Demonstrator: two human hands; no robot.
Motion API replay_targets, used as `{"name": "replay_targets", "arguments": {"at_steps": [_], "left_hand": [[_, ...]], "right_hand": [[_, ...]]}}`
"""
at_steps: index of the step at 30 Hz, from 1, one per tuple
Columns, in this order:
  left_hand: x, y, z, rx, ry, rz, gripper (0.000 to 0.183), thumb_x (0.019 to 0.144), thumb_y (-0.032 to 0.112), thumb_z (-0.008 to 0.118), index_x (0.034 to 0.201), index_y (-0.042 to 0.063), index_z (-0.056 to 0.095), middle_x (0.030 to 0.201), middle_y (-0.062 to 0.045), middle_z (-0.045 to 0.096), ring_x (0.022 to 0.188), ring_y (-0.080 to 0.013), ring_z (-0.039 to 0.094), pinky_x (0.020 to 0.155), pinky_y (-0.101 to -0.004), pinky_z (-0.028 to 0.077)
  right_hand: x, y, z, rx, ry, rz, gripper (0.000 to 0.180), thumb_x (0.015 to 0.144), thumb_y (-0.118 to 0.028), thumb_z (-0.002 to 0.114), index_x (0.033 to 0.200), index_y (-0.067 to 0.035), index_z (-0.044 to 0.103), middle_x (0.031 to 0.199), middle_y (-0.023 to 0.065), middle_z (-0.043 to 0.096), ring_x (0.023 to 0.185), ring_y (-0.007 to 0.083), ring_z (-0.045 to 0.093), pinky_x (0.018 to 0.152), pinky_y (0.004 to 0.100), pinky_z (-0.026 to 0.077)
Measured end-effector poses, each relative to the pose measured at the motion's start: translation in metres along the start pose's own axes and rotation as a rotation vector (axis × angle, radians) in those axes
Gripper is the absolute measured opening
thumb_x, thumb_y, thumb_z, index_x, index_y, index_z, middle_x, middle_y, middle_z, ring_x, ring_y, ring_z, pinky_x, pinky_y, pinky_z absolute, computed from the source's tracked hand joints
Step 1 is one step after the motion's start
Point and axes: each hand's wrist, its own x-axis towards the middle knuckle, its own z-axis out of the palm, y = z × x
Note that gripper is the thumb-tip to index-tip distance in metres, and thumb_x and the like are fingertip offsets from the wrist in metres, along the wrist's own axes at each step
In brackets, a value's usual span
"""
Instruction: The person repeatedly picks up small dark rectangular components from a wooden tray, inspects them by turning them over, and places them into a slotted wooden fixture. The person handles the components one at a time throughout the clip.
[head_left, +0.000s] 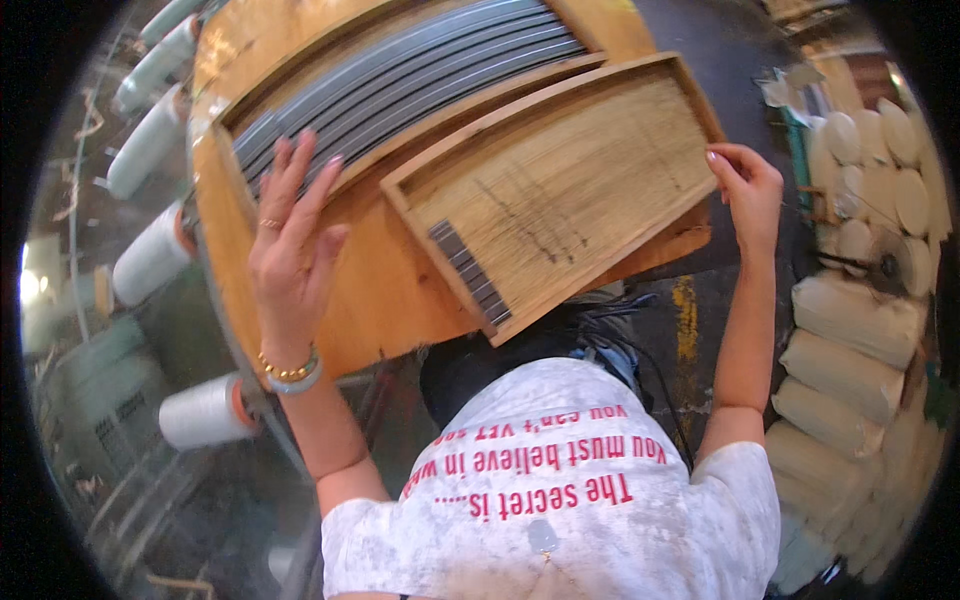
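My right hand (750, 191) pinches the right end rim of a shallow wooden tray (600, 172). The tray lies slanted, its near edge overhanging the wooden tabletop (390, 292). Inside its left end sits a short row of dark, narrow pieces (470, 271); the rest of its floor is bare wood with dark scratches. Behind it, a second wooden tray (495, 97) holds long grey metal-looking strips (405, 82) laid side by side. My left hand (289, 251), fingers apart, is over that tray's near left corner and holds nothing. Whether its fingertips touch the strips I cannot tell.
Several white thread spools (206, 412) with orange ends stand out along the table's left side. On the right are stacked pale wrapped bundles (847, 360) and round-ended rolls (911, 199). A worn yellow line (685, 319) marks the dark floor.
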Motion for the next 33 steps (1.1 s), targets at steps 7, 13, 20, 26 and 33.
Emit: {"name": "replay_targets", "arguments": {"at_steps": [7, 13, 20, 26, 33], "left_hand": [[-0.014, 0.042, 0.015, 0.007, 0.027, -0.087, 0.043, 0.077, 0.003, 0.067, 0.12, 0.009, 0.065, 0.14, -0.012, 0.049, 0.136, -0.0324, 0.038, 0.11, -0.0451, 0.031], [-0.046, 0.072, 0.03, -0.062, 0.074, -0.205, 0.041, 0.076, 0.0, 0.068, 0.116, 0.008, 0.067, 0.139, -0.013, 0.05, 0.135, -0.0321, 0.04, 0.107, -0.0395, 0.036], [-0.063, 0.066, 0.039, -0.128, 0.156, -0.236, 0.035, 0.076, -0.002, 0.069, 0.11, 0.007, 0.07, 0.136, -0.015, 0.052, 0.13, -0.0321, 0.045, 0.104, -0.037, 0.04], [-0.068, 0.057, 0.036, -0.21, 0.221, -0.229, 0.035, 0.077, -0.003, 0.068, 0.11, 0.006, 0.07, 0.135, -0.016, 0.053, 0.128, -0.0325, 0.048, 0.103, -0.0369, 0.041], [-0.076, 0.055, 0.033, -0.199, 0.223, -0.256, 0.033, 0.077, -0.003, 0.068, 0.11, 0.005, 0.07, 0.135, -0.017, 0.052, 0.127, -0.0316, 0.049, 0.102, -0.0353, 0.042]], "right_hand": [[-0.084, -0.044, 0.085, 0.166, -0.484, -0.348, 0.008, 0.076, 0.001, 0.07, 0.083, 0.001, 0.066, 0.077, 0.0059, 0.059, 0.069, 0.0121, 0.058, 0.06, 0.0238, 0.045], [-0.115, -0.072, 0.113, 0.066, -0.574, -0.541, 0.011, 0.07, 0.001, 0.071, 0.078, 0.0, 0.064, 0.077, 0.0101, 0.06, 0.075, 0.0262, 0.057, 0.064, 0.0346, 0.046], [-0.128, -0.071, 0.129, 0.039, -0.5, -0.443, 0.007, 0.07, -0.003, 0.072, 0.074, -0.001, 0.067, 0.071, 0.0099, 0.057, 0.074, 0.0265, 0.057, 0.064, 0.0371, 0.045], [-0.138, -0.075, 0.137, -0.092, -0.498, -0.446, 0.009, 0.07, -0.007, 0.073, 0.074, -0.001, 0.068, 0.069, 0.0098, 0.056, 0.073, 0.0266, 0.057, 0.064, 0.0365, 0.045], [-0.138, -0.072, 0.141, 0.014, -0.575, -0.282, 0.01, 0.074, -0.007, 0.07, 0.079, 0.002, 0.069, 0.074, 0.0114, 0.062, 0.069, 0.0229, 0.059, 0.062, 0.0329, 0.046]]}}
